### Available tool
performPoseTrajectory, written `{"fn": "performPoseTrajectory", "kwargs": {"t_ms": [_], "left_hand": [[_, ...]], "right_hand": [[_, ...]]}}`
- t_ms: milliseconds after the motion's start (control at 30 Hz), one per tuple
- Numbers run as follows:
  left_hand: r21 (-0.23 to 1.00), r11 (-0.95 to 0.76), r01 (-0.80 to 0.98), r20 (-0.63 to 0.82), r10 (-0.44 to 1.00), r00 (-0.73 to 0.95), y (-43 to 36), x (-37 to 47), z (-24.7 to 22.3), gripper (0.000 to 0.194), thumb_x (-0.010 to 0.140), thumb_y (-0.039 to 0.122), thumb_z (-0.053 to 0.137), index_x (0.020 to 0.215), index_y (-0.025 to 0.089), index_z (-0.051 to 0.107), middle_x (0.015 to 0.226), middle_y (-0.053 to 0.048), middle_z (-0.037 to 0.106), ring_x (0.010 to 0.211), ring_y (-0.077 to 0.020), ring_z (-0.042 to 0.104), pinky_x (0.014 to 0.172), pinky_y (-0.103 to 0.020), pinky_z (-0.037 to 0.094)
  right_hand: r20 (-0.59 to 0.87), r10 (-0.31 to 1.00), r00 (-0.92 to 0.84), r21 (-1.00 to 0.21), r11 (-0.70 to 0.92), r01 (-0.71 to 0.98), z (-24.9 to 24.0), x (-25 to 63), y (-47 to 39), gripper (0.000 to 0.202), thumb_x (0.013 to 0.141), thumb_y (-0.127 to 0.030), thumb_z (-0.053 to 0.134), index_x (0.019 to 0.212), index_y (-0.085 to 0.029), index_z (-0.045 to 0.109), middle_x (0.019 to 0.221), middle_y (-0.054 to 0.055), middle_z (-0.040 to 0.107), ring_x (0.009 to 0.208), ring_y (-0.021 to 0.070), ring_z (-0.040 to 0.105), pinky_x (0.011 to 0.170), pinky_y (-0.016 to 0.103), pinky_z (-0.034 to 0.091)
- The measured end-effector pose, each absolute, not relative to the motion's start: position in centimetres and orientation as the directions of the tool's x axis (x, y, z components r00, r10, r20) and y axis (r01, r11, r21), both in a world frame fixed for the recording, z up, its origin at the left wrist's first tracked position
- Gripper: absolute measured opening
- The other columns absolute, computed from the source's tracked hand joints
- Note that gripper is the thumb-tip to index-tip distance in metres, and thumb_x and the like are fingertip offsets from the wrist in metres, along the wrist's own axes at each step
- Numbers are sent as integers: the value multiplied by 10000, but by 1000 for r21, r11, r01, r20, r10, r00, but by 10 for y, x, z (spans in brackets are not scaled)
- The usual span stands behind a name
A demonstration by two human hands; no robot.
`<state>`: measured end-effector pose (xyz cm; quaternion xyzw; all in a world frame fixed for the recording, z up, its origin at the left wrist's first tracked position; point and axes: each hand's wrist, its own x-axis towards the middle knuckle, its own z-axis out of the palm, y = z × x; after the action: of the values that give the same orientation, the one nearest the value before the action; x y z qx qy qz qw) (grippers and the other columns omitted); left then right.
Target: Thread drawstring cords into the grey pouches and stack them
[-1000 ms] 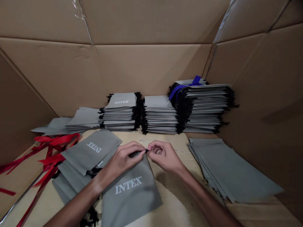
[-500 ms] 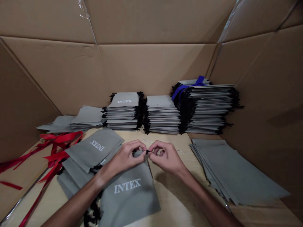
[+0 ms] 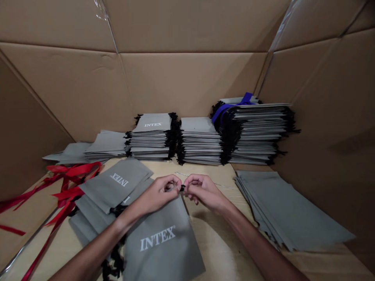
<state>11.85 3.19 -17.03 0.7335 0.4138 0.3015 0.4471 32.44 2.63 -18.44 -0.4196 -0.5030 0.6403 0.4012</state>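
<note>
A grey drawstring bag (image 3: 166,255) with white INTEX lettering hangs tilted below my hands. At its top corner is a short bit of black cord (image 3: 182,188). My left hand (image 3: 161,193) pinches the cord and the bag's corner between thumb and forefinger. Close against it, my right hand (image 3: 206,192) has its thumb and fingertips closed on the same black cord. How the cord runs between the fingertips is too small to make out. Just behind the hands, a thin wire tool (image 3: 181,174) with a looped end lies on the table.
Finished-looking grey bags (image 3: 117,181) overlap on the left, beside red ribbons (image 3: 67,187). Flat grey pieces (image 3: 290,210) lie to the right. Tall bag stacks (image 3: 202,142) with black cord ends line the back, one topped by a blue strap (image 3: 234,107). Cardboard walls (image 3: 190,82) enclose the table.
The bag's lower corner has swung slightly right and down. My right fingers have shifted their hold a little on the black cord; the left hand is nearly unmoved.
</note>
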Motion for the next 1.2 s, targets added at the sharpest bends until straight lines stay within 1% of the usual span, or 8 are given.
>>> {"fn": "performPoseTrajectory", "kwargs": {"t_ms": [133, 267, 433, 633, 800, 967, 1067, 1200], "left_hand": [[957, -177, 231, 50, 882, 469, 34, 120, -170, 228, 905, 438, 678, 867, 214, 657, 749, 40, 591, 679, -141, 497, 632, -242, 399], [973, -147, 175, 56, 895, 442, 37, 120, -171, 308, 916, 515, 709, 894, 208, 699, 847, 2, 693, 789, -175, 609, 744, -270, 491], [986, -103, 135, 46, 927, 373, 37, 119, -171, 343, 903, 533, 765, 986, 201, 737, 1013, -47, 763, 963, -219, 682, 871, -303, 529], [990, -113, 79, 78, 933, 350, 35, 121, -170, 340, 888, 500, 817, 1003, 194, 725, 966, -35, 738, 915, -180, 667, 839, -270, 521], [993, -115, -23, 116, 944, 310, 34, 122, -171, 384, 846, 455, 888, 1055, 211, 677, 942, -15, 714, 908, -156, 676, 829, -247, 537], [987, -145, -71, 160, 944, 287, 34, 123, -172, 395, 821, 421, 923, 1018, 210, 654, 957, -12, 712, 902, -137, 686, 841, -234, 552], [984, -158, -84, 175, 943, 284, 34, 123, -172, 389, 829, 407, 922, 1012, 210, 640, 945, -15, 728, 887, -133, 694, 826, -226, 554], [983, -157, -92, 178, 937, 301, 33, 122, -170, 372, 842, 379, 913, 1013, 212, 629, 929, -13, 739, 883, -129, 701, 813, -217, 552]], "right_hand": [[-118, 945, -305, -984, -152, -91, -186, 324, 27, 138, 671, -286, 716, 774, -201, 678, 671, -19, 680, 522, 95, 521, 422, 183, 388], [-61, 964, -261, -993, -84, -79, -184, 324, 24, 259, 717, -360, 805, 876, -231, 647, 653, -51, 601, 562, 124, 541, 401, 182, 397], [60, 980, -189, -997, 48, -65, -185, 322, 25, 330, 750, -428, 821, 975, -223, 694, 841, 19, 672, 694, 164, 616, 412, 203, 429], [84, 980, -182, -996, 75, -58, -184, 323, 27, 274, 774, -409, 814, 939, -195, 766, 850, 53, 719, 744, 181, 642, 485, 235, 440], [133, 979, -154, -989, 121, -82, -184, 323, 26, 242, 760, -364, 821, 928, -196, 774, 832, 45, 719, 706, 164, 613, 488, 239, 414], [156, 977, -146, -983, 140, -117, -184, 321, 26, 210, 740, -323, 811, 900, -194, 769, 809, 26, 712, 663, 138, 570, 523, 248, 418], [150, 977, -150, -982, 130, -134, -184, 321, 26, 218, 733, -337, 814, 893, -195, 771, 810, 22, 715, 667, 139, 565, 542, 255, 432], [162, 976, -142, -981, 144, -130, -184, 321, 26, 204, 731, -317, 816, 892, -201, 769, 811, 15, 722, 695, 143, 586, 630, 278, 479]]}}
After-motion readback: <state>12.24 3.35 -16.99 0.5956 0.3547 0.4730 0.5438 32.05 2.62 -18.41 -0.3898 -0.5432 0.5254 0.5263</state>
